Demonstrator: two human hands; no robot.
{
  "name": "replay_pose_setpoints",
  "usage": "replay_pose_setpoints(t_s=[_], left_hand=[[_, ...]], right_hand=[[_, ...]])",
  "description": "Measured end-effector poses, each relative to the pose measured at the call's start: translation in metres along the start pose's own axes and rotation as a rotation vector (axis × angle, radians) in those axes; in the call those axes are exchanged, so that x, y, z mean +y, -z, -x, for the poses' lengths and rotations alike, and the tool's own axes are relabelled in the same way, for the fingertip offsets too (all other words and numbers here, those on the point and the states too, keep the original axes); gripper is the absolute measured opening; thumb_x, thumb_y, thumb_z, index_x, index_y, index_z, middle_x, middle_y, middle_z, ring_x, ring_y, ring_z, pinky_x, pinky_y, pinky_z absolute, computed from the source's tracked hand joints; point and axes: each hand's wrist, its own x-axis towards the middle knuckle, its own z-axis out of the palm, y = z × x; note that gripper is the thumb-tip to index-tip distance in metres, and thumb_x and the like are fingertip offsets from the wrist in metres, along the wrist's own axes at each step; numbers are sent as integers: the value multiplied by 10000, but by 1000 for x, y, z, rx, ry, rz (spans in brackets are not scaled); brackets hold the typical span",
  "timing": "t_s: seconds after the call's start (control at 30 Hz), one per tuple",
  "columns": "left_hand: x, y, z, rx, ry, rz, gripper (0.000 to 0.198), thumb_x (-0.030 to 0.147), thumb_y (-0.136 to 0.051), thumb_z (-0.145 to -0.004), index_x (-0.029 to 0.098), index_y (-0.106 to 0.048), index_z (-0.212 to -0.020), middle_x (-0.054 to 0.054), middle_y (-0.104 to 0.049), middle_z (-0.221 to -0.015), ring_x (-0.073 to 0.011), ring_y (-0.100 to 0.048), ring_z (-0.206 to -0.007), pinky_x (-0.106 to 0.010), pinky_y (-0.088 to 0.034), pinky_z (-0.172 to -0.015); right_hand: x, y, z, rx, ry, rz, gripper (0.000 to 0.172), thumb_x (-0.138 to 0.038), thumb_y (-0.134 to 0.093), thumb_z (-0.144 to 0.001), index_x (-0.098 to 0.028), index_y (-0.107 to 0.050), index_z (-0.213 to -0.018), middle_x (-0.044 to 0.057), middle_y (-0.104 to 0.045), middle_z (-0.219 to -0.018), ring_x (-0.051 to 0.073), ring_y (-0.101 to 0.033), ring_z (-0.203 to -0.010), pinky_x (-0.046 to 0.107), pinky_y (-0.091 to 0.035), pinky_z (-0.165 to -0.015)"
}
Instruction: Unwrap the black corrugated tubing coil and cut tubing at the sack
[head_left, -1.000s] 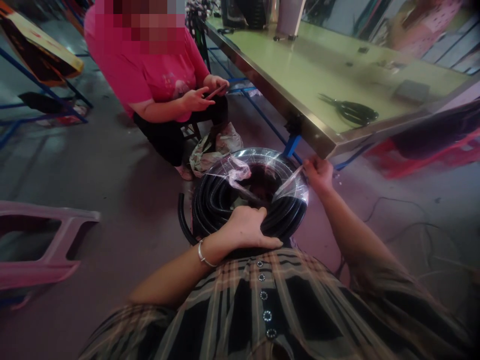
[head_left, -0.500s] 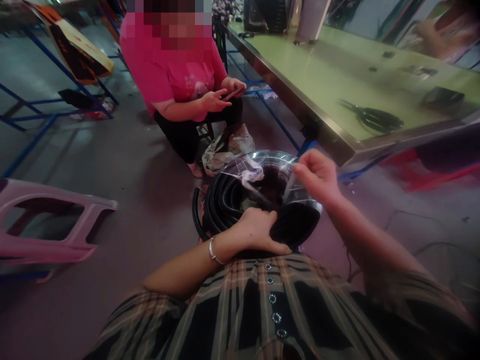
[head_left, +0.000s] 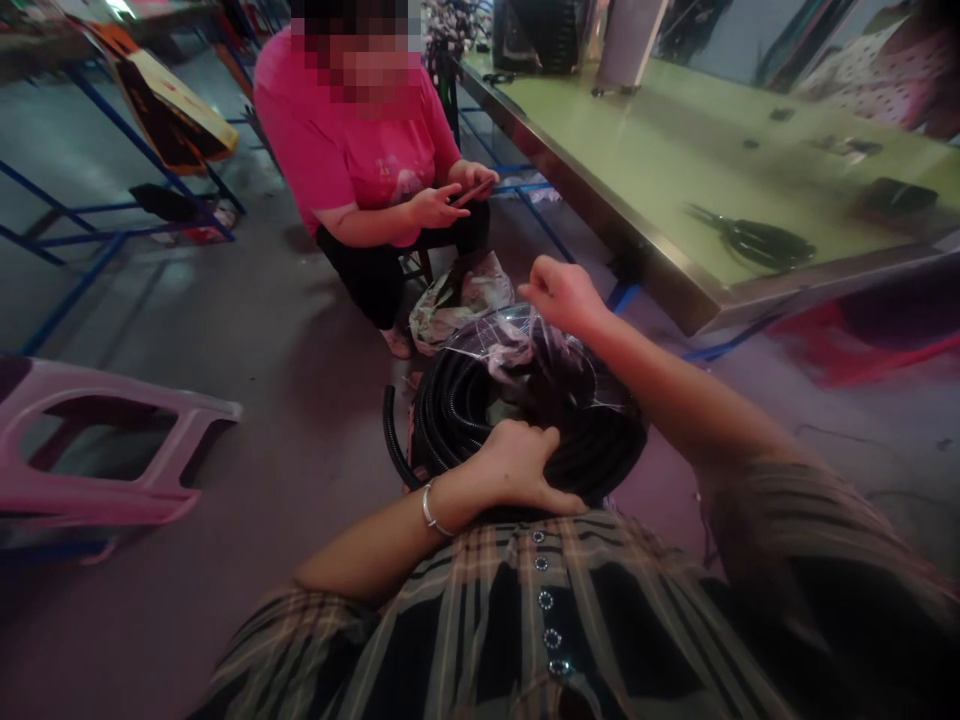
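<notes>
A coil of black corrugated hose (head_left: pixel 457 420) stands on the floor right in front of me, partly wrapped in clear plastic film (head_left: pixel 517 345). My left hand (head_left: pixel 517 465) grips the near side of the coil, fingers curled over the hose. My right hand (head_left: pixel 559 293) is raised above the far side of the coil, closed in a pinch on a strip of the film that stretches down to the coil.
A person in a pink shirt (head_left: pixel 360 150) sits just beyond the coil, holding a phone. A green-topped metal table (head_left: pixel 675 150) runs along the right, with black scissors (head_left: pixel 757 242) on it. A pink plastic stool (head_left: pixel 97 450) lies at left. Blue frames stand behind.
My right hand has moved from the coil's right edge up and leftward over its far side, pulling the film along. My left hand stays on the coil.
</notes>
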Motion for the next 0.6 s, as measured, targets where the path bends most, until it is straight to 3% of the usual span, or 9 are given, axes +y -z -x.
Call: replay_pose_setpoints(t_s=[0.17, 0.33, 0.4, 0.5, 0.6], left_hand=[[1, 5, -1, -3, 22, 59, 899, 961, -599, -671, 152, -702, -1049, -134, -747, -946, -330, -724, -899, -404, -561, -822], [2, 9, -1, 45, 10, 72, 884, 957, -629, -648, 148, -714, -994, -144, -737, -985, -337, -709, -938, -416, -553, -872], [2, 8, -1, 51, 20, 75, 902, 972, -617, -641, 149, -714, -999, -148, -740, -997, -337, -711, -945, -416, -552, -881], [0, 6, -3, 16, 47, 97, 927, 999, -581, -635, 157, -714, -1000, -135, -745, -950, -326, -722, -898, -403, -557, -840], [-1, 5, -2, -3, 73, 107, 944, 1008, -572, -626, 160, -718, -1013, -126, -751, -922, -323, -732, -859, -394, -560, -798]], right_hand=[[-16, 6, 41, -249, 153, 158, 314, -481, -683, -942, -192, -666, -1062, 78, -698, -963, 219, -606, -870, 295, -359, -740], [-49, -22, 68, -378, 267, 376, 554, -598, -708, -914, -183, -603, -1266, 173, -642, -1212, 288, -609, -1003, 308, -390, -769], [-56, -36, 67, -401, 258, 448, 490, -538, -655, -968, -163, -590, -1278, 197, -631, -1229, 305, -619, -1022, 319, -404, -774], [-60, -48, 59, -452, 253, 503, 274, -282, -487, -1050, -122, -612, -1235, 220, -659, -1180, 300, -649, -1007, 332, -417, -774], [-56, -43, 52, -513, 221, 476, 298, -144, -400, -1028, -103, -650, -1185, 214, -704, -1102, 280, -678, -958, 328, -419, -754]])
